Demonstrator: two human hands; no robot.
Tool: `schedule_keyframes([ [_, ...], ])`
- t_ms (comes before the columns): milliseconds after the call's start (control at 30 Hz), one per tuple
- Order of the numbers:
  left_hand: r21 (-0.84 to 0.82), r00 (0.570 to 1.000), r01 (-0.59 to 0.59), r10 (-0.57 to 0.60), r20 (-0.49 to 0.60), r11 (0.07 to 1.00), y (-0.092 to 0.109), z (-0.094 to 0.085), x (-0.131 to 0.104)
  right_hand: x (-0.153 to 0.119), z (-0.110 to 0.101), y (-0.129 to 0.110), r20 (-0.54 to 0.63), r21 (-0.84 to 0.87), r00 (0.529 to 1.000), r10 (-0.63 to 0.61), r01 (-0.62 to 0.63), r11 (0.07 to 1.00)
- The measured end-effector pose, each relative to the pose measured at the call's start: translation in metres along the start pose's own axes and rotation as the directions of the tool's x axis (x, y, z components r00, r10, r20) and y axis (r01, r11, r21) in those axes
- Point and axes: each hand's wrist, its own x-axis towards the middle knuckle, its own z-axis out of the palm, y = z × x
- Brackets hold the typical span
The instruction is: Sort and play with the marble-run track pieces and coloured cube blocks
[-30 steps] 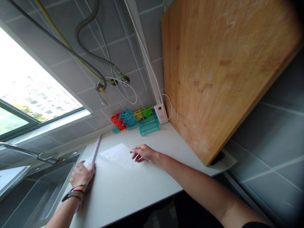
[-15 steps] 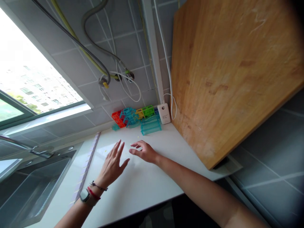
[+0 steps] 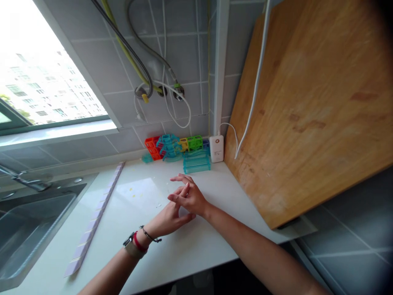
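Note:
Both my hands meet above the white countertop. My left hand is open, with its thumb stretched to the right and its fingertips partly hidden under the other hand. Over those fingers lies my right hand, open, its thumb across them and its index finger pointing left. Neither holds an object. Yellow specks and white crumbs lie on the counter to the left of the hands. Beyond the fingertips, against the wall, are a clear teal plastic rack and red, blue and green plastic pieces.
A sink with a faucet is at the left, beside a pale purple strip. A large wooden board leans at the right. A white device with a cable stands in the corner. Hoses hang on the tiled wall.
My hands were apart, both open; now they have come together, the right over the left's fingers. The left hand has moved to the right. The camera view has shifted slightly.

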Motion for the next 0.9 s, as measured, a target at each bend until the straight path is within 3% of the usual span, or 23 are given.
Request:
schedule_keyframes([
  [100,-0.064,1.0,-0.007,0.005,-0.019,0.998,-0.003,0.004,0.002,-0.003,0.004,0.0,-0.074,-0.048,0.997,0.022,-0.026,0.998],
  [167,-0.037,0.998,-0.028,0.026,-0.049,0.999,-0.006,0.006,0.001,-0.005,0.003,0.002,-0.028,-0.092,0.999,0.038,-0.041,0.995],
  [267,0.095,0.98,-0.11,0.124,-0.155,0.989,-0.016,0.001,-0.003,-0.005,0.0,0.009,0.056,-0.089,0.997,0.043,-0.037,0.995],
  [333,0.111,0.953,-0.125,0.15,-0.262,0.986,-0.025,-0.007,-0.006,-0.003,-0.003,0.013,0.015,-0.04,1.0,0.026,-0.026,0.999],
  [467,-0.172,0.887,-0.007,-0.073,-0.455,0.985,-0.039,-0.028,-0.009,0.002,-0.004,0.02,-0.122,0.07,0.988,0.095,-0.087,0.994],
  [567,-0.335,0.863,0.074,-0.229,-0.45,0.939,-0.043,-0.034,-0.009,0.002,-0.001,0.025,-0.131,0.093,0.973,0.192,-0.18,0.979],
  [733,-0.446,0.892,0.106,-0.284,-0.352,0.889,-0.041,-0.025,-0.007,-0.003,0.007,0.033,-0.088,0.019,0.974,0.208,-0.207,0.978],
  [900,-0.438,0.845,0.127,-0.328,-0.422,0.89,-0.042,-0.02,-0.004,-0.006,0.01,0.043,-0.106,-0.014,0.959,0.262,-0.265,0.964],
])
